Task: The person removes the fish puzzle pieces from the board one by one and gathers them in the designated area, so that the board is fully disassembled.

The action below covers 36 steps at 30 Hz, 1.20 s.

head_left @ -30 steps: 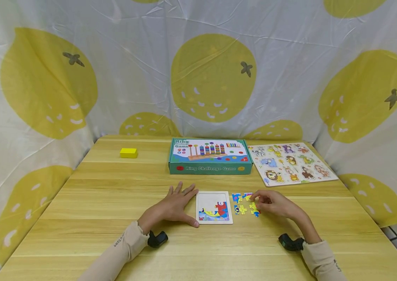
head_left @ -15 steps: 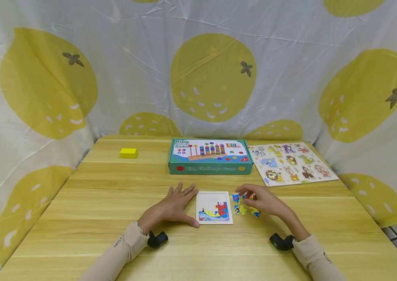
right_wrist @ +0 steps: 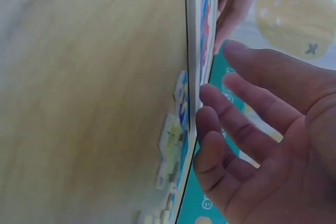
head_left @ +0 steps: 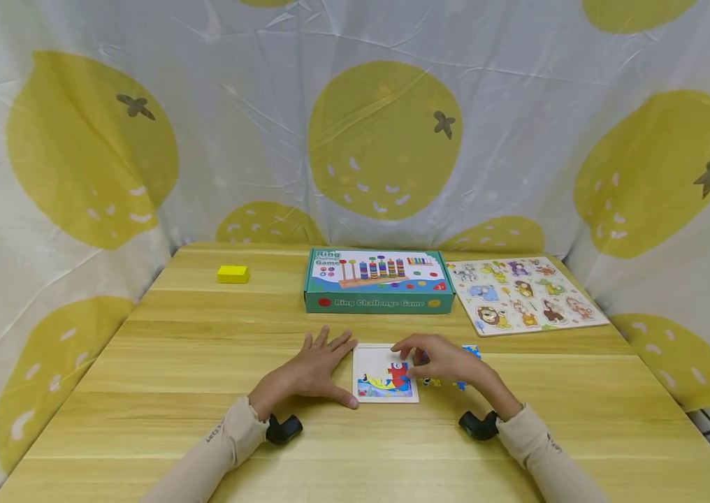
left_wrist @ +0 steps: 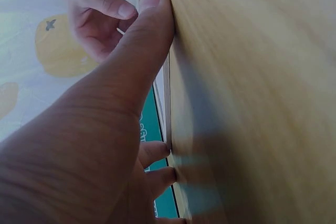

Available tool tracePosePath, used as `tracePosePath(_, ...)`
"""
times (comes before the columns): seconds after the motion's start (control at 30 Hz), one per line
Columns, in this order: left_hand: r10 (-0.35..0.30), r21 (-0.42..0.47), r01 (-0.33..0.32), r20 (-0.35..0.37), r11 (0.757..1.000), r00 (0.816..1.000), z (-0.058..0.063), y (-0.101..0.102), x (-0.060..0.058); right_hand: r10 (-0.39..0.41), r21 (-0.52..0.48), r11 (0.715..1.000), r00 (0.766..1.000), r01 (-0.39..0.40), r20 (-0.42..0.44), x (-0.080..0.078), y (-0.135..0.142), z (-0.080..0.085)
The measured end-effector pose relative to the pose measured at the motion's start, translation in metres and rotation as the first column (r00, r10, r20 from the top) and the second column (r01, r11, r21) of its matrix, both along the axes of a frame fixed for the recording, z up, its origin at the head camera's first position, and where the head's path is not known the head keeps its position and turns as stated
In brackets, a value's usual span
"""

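Observation:
My left hand [head_left: 314, 370] lies with fingers spread, thumb and fingertips at the left edge of a small white puzzle frame [head_left: 414, 391]. Several picture pieces, red, yellow and blue, fill the frame's lower and right part. Over the frame's right edge hovers my right hand [head_left: 439, 360], its fingers loosely bent. In the right wrist view the thumb [right_wrist: 247, 53] stands apart from the fingers, and nothing shows between them. Loose puzzle pieces [right_wrist: 169, 142] lie on the table just right of the frame, partly hidden by the right hand in the head view.
A green Ring Challenge Game box [head_left: 380, 302] stands behind the frame. An animal puzzle board [head_left: 506, 293] lies to its right. At the back left sits a yellow block [head_left: 233, 274]. A lemon-print curtain [head_left: 204, 140] surrounds the wooden table [head_left: 141, 391].
The right hand has moved left from over the loose pieces to the frame's right edge, uncovering a blue piece at the right. The left hand has stayed at the frame.

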<state>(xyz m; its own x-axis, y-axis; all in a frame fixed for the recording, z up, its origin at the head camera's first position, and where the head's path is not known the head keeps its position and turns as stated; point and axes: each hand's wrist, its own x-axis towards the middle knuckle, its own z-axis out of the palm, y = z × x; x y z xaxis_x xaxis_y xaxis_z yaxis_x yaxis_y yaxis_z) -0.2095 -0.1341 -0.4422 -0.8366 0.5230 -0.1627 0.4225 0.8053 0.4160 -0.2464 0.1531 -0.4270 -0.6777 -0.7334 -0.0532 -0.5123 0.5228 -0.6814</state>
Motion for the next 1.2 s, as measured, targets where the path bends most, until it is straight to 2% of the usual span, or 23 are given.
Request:
tracePosePath(0.3, 0.003, -0.006, -0.003, 0.001, 1.000, 1.000, -0.0004, -0.0002, -0.0001, 0.004, 0.015, 1.000, 1.000, -0.005, 0.023, 0.0009, -0.0014, -0.0045)
tracePosePath(0.57, 0.001, -0.001, -0.001, 0.001, 1.000, 1.000, 0.0007, 0.0000, -0.0001, -0.001, 0.010, 1.000, 1.000, 0.001, 0.012, 0.0020, -0.0046, -0.0086)
tracePosePath(0.87, 0.000, 0.008, 0.000, -0.003, 1.000, 1.000, 0.0011, 0.0004, 0.0001, 0.006, 0.029, 1.000, 0.999, -0.005, -0.043, 0.0038, -0.0057, -0.0086)
tracePosePath(1.2, 0.003, 0.005, -0.003, -0.002, 1.000, 1.000, 0.0013, 0.0009, 0.0003, 0.001, 0.039, 0.999, 0.999, 0.001, -0.044, 0.0064, -0.0070, -0.0076)
